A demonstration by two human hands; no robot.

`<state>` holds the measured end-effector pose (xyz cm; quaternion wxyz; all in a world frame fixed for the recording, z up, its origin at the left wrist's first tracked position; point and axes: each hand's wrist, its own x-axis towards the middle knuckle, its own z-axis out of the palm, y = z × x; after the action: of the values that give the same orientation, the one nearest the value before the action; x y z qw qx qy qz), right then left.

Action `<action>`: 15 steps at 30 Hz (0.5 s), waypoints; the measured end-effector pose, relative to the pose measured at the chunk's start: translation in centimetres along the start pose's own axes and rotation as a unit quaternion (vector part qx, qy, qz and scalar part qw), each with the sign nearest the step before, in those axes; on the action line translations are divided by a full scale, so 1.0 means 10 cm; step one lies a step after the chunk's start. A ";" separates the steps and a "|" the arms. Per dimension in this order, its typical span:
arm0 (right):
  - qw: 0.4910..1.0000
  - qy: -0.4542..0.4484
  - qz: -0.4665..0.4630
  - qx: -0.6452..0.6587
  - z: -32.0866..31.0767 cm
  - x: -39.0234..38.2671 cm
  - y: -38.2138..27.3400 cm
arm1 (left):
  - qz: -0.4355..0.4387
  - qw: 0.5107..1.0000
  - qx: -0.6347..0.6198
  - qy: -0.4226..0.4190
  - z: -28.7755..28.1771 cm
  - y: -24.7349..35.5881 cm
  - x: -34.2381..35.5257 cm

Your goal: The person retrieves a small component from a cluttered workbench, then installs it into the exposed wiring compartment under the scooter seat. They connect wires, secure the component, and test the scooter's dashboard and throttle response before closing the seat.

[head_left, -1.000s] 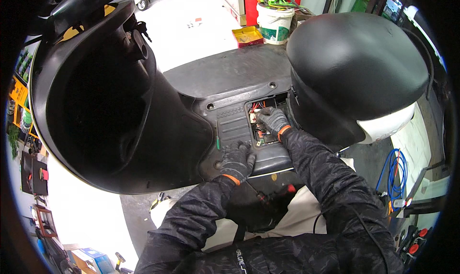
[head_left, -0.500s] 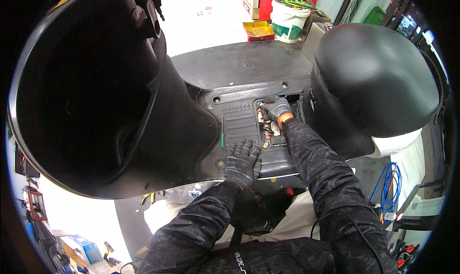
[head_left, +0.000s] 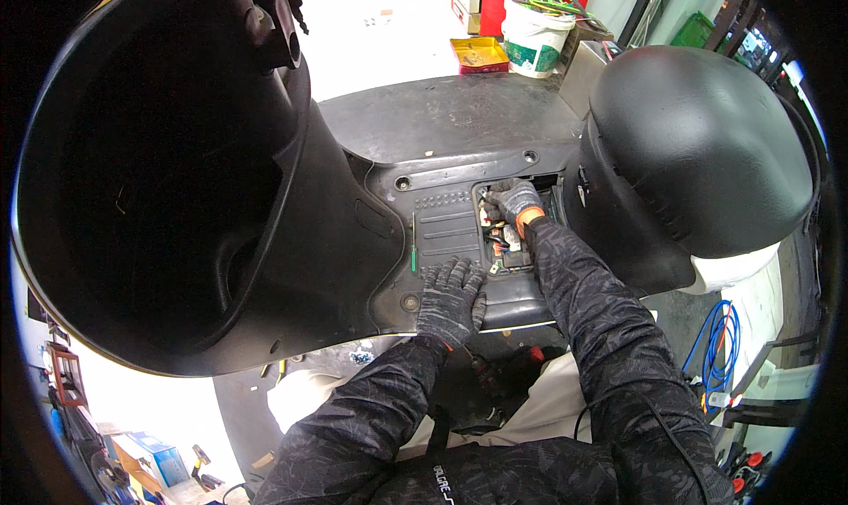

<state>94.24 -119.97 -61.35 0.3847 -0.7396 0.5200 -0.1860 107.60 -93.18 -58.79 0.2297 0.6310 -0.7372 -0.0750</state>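
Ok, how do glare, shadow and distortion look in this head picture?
Head view: pale floor blown out to near white, soft sheen on the black scooter seat, leg shield interior sunk into near-black; also head view: fisheye bending, black corners, and wiring beside the right gloved hand too small to make out in detail.

a glaring white floor spreads behind and to the left, beside a flat dark grey surface. beyond stand a pale grey-green wall and a glossy red upright panel.
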 end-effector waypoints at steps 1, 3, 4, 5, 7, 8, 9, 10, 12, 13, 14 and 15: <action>1.000 0.001 -0.001 0.001 0.00 0.00 0.00 | -0.002 1.000 -0.001 -0.002 0.00 0.00 0.00; 1.000 0.003 -0.003 0.004 0.00 -0.02 0.00 | -0.002 1.000 -0.002 -0.002 0.00 0.00 0.01; 1.000 0.002 -0.003 0.004 0.01 -0.03 0.00 | -0.002 1.000 -0.002 -0.001 0.01 0.00 0.01; 1.000 0.003 -0.004 0.007 0.01 -0.04 0.00 | 0.001 1.000 0.004 0.003 0.01 0.00 0.00; 1.000 0.004 -0.006 0.008 0.01 -0.06 -0.01 | 0.000 1.000 0.003 0.005 0.02 0.00 0.00; 1.000 0.005 -0.007 0.008 0.01 -0.07 -0.01 | 0.004 1.000 0.010 0.009 0.02 0.00 -0.01; 1.000 0.005 -0.007 0.010 0.01 -0.07 -0.01 | 0.003 1.000 0.004 0.009 0.02 -0.01 -0.01; 1.000 0.006 -0.008 0.010 0.01 -0.08 -0.01 | 0.004 1.000 0.002 0.011 0.02 -0.01 -0.01; 1.000 0.008 -0.010 0.010 0.01 -0.08 -0.01 | 0.002 1.000 0.003 0.008 0.02 -0.01 0.00; 1.000 0.008 -0.011 0.011 0.00 -0.08 -0.01 | -0.001 1.000 0.006 0.004 0.01 0.00 0.00; 1.000 0.009 -0.012 0.010 0.00 -0.09 -0.01 | -0.004 1.000 0.010 0.000 0.01 0.00 0.00; 1.000 0.009 -0.013 0.010 -0.01 -0.08 -0.01 | -0.006 1.000 0.010 -0.009 0.01 0.00 0.01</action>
<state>93.94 -119.21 -61.13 0.3847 -0.7405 0.5123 -0.2029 107.54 -93.25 -58.82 0.2159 0.6370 -0.7363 -0.0745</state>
